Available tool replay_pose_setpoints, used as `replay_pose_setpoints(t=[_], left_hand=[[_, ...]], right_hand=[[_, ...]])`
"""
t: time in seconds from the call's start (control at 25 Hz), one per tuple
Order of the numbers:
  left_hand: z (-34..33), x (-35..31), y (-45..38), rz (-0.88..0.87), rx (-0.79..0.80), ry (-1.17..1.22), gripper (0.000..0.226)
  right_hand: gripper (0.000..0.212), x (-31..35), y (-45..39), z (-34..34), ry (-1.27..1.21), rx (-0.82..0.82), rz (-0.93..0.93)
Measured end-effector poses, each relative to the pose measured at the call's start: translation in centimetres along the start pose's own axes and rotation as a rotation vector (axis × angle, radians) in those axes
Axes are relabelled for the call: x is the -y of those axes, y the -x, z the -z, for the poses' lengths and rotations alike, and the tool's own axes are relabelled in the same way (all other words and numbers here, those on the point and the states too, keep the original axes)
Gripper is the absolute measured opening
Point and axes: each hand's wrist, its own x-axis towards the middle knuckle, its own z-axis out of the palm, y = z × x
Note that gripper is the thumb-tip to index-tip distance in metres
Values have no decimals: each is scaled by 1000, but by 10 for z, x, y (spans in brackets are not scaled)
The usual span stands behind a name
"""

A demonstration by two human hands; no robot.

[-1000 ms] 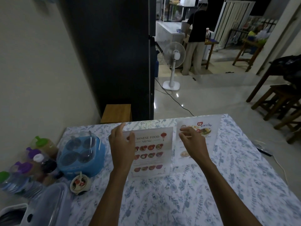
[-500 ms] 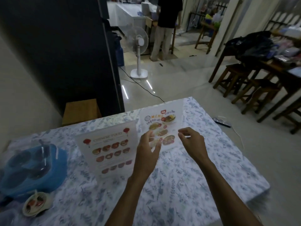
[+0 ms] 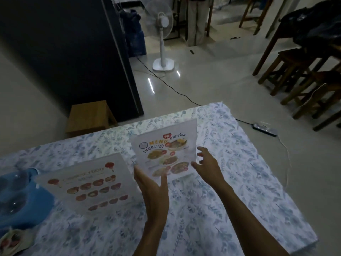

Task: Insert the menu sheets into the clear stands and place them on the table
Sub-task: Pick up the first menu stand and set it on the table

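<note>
Two clear stands with menu sheets in them stand upright on the floral tablecloth. The Chinese food menu stand is at the left. The Thai menu stand is further back, at the middle. My left hand is at the Thai stand's lower left corner, fingers apart, thumb over its bottom edge. My right hand hovers beside its lower right edge with spread fingers, holding nothing.
A blue container with a clear lid and a small dish sit at the table's left. A wooden stool stands behind the table. On the floor are a fan, a power strip and dark stools.
Both hands left the Chinese food menu stand and moved right to the Thai menu stand. The view swung right and downward.
</note>
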Motion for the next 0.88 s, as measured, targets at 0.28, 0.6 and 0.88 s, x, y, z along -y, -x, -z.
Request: replay_pose_setpoints(t=[0.28,0.6,0.88], left_hand=[[-39,-2,-38,8,-184,-89,76],[-131,-70,-93,-146,-136,-32,57],[-215,-151,-199,-307,27,-42,43]], right_hand=[[25,-15,-57,6,7,136,154],[26,-30,-148,97,101,27,159],[30,-22,-290,194,278,-79,193]])
